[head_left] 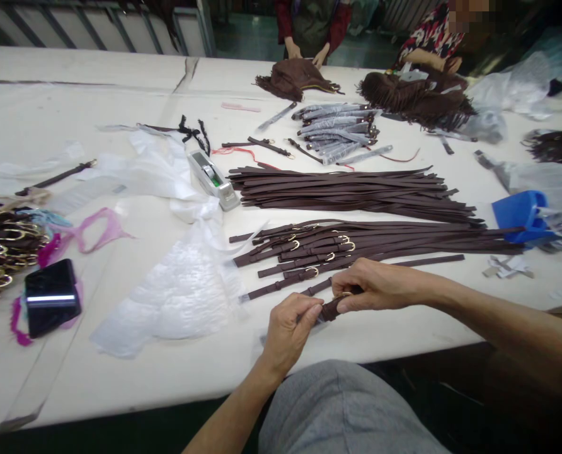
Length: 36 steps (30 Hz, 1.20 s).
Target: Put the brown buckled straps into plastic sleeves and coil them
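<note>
Near the table's front edge, a short dark brown buckle strap is pinched between both my hands. My left hand is closed on its left end, where a bit of clear plastic shows. Closed around the buckle end is my right hand, whose fingers cover most of it. Just beyond lie several brown straps with gold buckles, spread side by side. Behind them is a thick bundle of plain brown straps. White plastic film lies to the left of my left hand.
A grey tape dispenser stands left of the bundle. Plastic-wrapped straps are piled farther back. At right sits a blue container; at left are a phone and gold-buckled straps. Two people handle brown fringed pieces across the table.
</note>
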{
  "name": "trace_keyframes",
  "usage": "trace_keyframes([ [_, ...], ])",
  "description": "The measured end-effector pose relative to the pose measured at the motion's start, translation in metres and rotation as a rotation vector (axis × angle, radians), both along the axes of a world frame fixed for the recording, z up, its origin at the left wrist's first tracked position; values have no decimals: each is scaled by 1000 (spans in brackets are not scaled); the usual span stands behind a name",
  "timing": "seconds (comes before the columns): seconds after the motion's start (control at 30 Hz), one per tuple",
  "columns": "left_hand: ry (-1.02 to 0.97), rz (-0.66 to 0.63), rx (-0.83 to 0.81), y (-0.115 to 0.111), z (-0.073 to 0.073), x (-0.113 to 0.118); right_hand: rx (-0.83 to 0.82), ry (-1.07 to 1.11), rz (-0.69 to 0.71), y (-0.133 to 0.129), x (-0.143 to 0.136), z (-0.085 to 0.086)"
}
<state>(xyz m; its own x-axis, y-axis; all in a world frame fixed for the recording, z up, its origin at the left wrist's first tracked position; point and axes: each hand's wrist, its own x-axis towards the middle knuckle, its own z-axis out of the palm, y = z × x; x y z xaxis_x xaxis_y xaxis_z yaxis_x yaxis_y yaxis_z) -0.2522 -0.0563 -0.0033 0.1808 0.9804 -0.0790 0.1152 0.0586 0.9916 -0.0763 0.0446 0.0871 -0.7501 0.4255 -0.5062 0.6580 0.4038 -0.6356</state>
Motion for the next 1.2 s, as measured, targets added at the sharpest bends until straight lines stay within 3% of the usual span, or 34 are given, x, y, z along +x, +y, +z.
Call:
trace_keyframes([
  [0.07,-20,54,-9,-2,-3,1,-81,8,-63,2,2,-3],
  [0.17,-51,21,-52,-5,-7,-1,-295,-9,-216,3,6,-11],
  [0.3,50,-7,137,-7,-8,-5,-536,5,-460,-2,7,-26],
  [0.4,89,-4,204,-5,-8,-6,-565,-8,-551,-8,4,-33],
  [0.47,21,-12,54,-2,-9,-6,-445,-18,-475,-13,2,-32],
  [0.6,-341,-61,-401,0,-17,0,15,58,-83,-19,1,-24],
  [0.67,-446,-77,-445,-1,-19,1,95,78,5,-20,2,-23],
  [0.73,-435,-109,-390,-3,-18,0,60,74,-23,-19,5,-25],
  [0.9,-96,-244,-186,-2,-16,-12,-169,43,-183,-16,9,-33],
  [1.0,6,-308,-137,2,-14,-18,-300,42,-256,-14,9,-36],
  [1.2,-19,-408,86,11,-1,-23,-559,83,-443,-15,13,-49],
])
